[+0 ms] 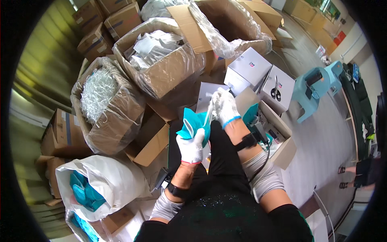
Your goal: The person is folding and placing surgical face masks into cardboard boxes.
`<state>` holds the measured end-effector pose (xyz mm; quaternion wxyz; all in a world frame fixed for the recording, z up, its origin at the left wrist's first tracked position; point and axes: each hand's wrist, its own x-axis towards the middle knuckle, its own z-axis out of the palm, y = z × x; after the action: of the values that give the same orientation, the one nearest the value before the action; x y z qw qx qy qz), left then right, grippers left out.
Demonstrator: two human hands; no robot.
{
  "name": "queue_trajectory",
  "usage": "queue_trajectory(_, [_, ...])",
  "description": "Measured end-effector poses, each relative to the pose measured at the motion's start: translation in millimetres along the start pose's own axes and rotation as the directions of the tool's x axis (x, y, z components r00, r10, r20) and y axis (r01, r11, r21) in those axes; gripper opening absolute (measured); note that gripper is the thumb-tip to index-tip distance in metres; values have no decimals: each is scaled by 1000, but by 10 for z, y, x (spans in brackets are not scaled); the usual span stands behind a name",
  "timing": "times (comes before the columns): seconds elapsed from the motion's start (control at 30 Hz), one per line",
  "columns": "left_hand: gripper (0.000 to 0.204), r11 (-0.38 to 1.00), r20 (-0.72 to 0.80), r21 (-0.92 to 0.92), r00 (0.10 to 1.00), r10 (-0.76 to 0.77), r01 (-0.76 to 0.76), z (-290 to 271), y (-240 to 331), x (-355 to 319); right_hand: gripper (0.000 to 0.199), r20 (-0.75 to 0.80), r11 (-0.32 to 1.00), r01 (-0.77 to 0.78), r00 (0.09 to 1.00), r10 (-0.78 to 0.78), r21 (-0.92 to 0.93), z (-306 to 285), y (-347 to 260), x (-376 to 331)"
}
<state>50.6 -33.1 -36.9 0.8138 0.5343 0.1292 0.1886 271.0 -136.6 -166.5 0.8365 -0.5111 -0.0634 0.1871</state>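
My left hand (191,147), in a white knit glove, is closed round the lower part of a folded teal fabric piece (194,122) above my lap. Pale edges show between its layers. A narrow whitish strip (208,114) stands up along the right side of the teal piece. At the strip's upper end is my right hand (224,107), gloved in white with a blue cuff, its fingers closed on the strip. The glove and the strip are alike in colour, so their exact contact is hard to make out.
An open carton (287,145) with teal and white items stands by my right forearm. Beyond are white boxes (246,69), with black-handled scissors (276,92) on one. Plastic-lined cartons (161,82) hold white scraps and strips. A white sack (129,177) of teal pieces lies left.
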Motion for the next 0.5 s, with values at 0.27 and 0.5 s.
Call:
queue_trajectory(0.27, [35,980,-312,-144,934,-173,134,-971,379,-713,49,185,-833,-39,968,-168,-552,105,-1583,251])
queue_trajectory(0.5, [31,982,-599,22,784,164,-188,-1723,917,-440,20,138,995,-67,987,77,-79,227,-1025,-742])
